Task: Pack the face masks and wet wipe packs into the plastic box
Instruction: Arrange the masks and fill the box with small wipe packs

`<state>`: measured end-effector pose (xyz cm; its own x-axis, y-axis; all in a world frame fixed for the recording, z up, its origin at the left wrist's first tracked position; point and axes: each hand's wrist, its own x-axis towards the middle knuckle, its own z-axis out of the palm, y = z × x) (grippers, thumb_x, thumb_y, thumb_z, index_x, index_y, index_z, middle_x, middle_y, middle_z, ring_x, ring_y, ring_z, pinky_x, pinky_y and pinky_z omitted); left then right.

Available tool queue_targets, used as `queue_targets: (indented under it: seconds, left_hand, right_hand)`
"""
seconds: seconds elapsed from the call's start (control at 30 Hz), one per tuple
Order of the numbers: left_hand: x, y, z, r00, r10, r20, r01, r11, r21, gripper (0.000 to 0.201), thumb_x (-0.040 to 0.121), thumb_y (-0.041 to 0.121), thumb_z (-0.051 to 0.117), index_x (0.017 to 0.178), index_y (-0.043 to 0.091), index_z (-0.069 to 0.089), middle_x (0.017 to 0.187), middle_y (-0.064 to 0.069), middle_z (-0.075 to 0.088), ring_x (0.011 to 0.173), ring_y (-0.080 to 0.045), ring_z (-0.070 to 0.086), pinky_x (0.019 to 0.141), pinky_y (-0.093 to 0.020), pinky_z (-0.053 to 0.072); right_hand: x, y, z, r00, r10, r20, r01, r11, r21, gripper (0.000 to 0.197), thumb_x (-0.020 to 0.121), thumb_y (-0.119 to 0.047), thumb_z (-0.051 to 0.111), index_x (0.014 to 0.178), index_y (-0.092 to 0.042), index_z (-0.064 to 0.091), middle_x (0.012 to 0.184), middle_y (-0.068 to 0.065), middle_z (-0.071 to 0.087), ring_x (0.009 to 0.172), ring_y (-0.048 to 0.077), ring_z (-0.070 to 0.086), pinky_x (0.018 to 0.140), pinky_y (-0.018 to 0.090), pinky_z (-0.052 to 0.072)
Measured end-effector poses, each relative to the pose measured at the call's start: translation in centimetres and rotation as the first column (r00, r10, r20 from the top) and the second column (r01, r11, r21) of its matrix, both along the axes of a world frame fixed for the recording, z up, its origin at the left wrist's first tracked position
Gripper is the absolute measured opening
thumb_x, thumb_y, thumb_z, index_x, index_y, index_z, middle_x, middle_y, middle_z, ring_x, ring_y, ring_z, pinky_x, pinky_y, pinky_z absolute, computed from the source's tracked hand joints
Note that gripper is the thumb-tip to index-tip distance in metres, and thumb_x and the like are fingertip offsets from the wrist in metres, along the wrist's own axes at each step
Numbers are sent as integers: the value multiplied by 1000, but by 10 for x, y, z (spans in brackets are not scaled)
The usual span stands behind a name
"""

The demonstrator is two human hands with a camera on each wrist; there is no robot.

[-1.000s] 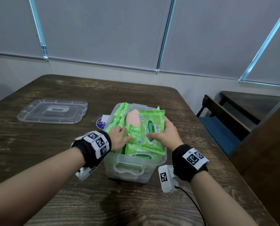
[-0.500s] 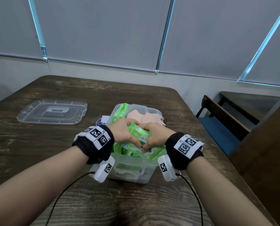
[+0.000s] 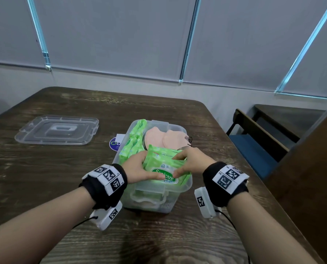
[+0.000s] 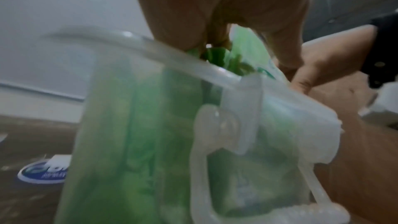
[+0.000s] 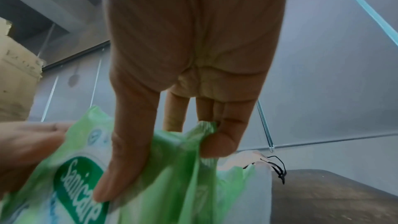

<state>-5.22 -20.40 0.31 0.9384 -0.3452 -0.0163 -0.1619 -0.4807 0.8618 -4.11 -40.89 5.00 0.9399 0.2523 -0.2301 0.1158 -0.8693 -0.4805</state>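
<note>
Wet wipe pack point(image 3: 163, 169): bright green with a white oval "Sanicare" label, lying on top at the 6 o'clock end of the plastic box point(image 3: 179, 189) — its film is crinkling under the fingers.
Left hand point(image 3: 137, 168): gripping the pack's 9 o'clock side, thumb lying across the label.
Right hand point(image 3: 192, 162): pinching the pack's 3 o'clock edge; in the right wrist view the thumb is pressing beside the label while the fingertips point(image 5: 217, 142) are bunching green film.
Other packs point(image 3: 134, 141): standing on edge along the box's 9 o'clock wall.
Face masks point(image 3: 164, 139): peach-pink, sitting at the 12 o'clock end, black ear loops hanging over the 3 o'clock rim.
Box: clear, a latch handle showing on its near wall; the left wrist view is blurred, so the lower layers are probably more green packs.
Lid point(image 3: 58, 129): lying flat on the wooden table point(image 3: 44, 168) at 10 o'clock from the box, well apart.
Blue round sticker point(image 3: 115, 144): lying just beside the box at 9 o'clock — partly hidden by its wall.
Bench point(image 3: 254, 147): standing off the table at 3 o'clock.
</note>
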Motion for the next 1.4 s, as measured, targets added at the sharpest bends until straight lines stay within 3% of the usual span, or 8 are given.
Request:
queue_targets:
  seconds: [0.33, 0.47, 0.57, 0.67, 0.87, 1.07, 1.2, 1.4]
  left_hand:
    - [17, 8, 17, 989, -124, 81, 80, 908, 411, 39, 63, 25, 86, 76, 30, 50, 93, 5, 59, 95, -16, 55, 80, -27, 44]
    - [10, 3, 9, 965, -237, 114, 129, 804, 580, 42, 80, 36, 71, 115, 19, 55, 104, 0, 60, 98, -19, 55, 75, -22, 38]
    - [2, 10, 0, 969, -247, 27, 208, 864, 459, 82, 68, 81, 45, 134, 32, 47, 131, 11, 50, 122, -9, 47, 100, -21, 35]
    - [4, 12, -8, 995, -104, -9, 104, 978, 180, 95, 45, 98, 36, 114, 39, 65, 121, 18, 61, 111, -1, 54, 103, -26, 40]
    - [12, 12, -6, 994, 28, -103, -22, 998, 59, 51, 49, 45, 89, 94, 24, 75, 104, 6, 70, 96, -13, 65, 95, -34, 49]
    - [16, 10, -11, 991, 81, -105, -71, 992, 104, 25, 62, 21, 87, 76, 31, 69, 99, 5, 68, 95, -11, 61, 92, -26, 45]
    - [16, 3, -9, 996, 42, -77, -24, 977, 213, 23, 70, 16, 82, 71, 24, 61, 71, 11, 54, 62, -5, 47, 62, -19, 37]
    - [23, 20, 20, 969, 10, -245, 52, 968, 246, 14, 91, 23, 59, 96, 13, 68, 102, 1, 63, 79, -13, 61, 57, -23, 55]
  right_hand:
    - [-9, 3, -9, 991, 56, 125, -61, 997, 39, 43, 64, -21, 86, 104, -18, 70, 91, -11, 58, 87, 5, 50, 63, 4, 36]
    - [-14, -1, -27, 990, 21, 138, -25, 999, 26, 42, 67, -25, 84, 107, -18, 71, 98, -10, 64, 94, 6, 54, 75, 15, 40]
    - [-19, -10, -40, 992, 9, 129, -20, 997, 79, 43, 73, -32, 80, 113, -21, 69, 112, -7, 67, 105, 9, 58, 92, 24, 45]
    - [-27, -14, -49, 990, -62, 130, 17, 947, 322, 16, 87, -38, 66, 87, -24, 74, 78, -19, 67, 76, -4, 57, 74, 18, 45]
    - [-25, -2, -69, 953, -286, 104, 174, 793, 584, 12, 83, -26, 72, 73, -20, 72, 74, -9, 67, 77, 7, 60, 73, 22, 45]
    - [-20, 1, -81, 926, -290, 243, 135, 853, 504, 10, 79, -29, 75, 71, -28, 70, 85, -5, 69, 94, 16, 61, 87, 29, 47]
    - [-19, 3, -83, 920, -294, 261, 160, 887, 434, 14, 79, -36, 72, 75, -23, 72, 89, -2, 69, 96, 19, 60, 91, 38, 45]
    - [-4, -13, -44, 960, -204, 191, 153, 956, 252, 20, 91, -23, 59, 87, -15, 76, 90, 1, 73, 88, 14, 63, 84, 27, 47]
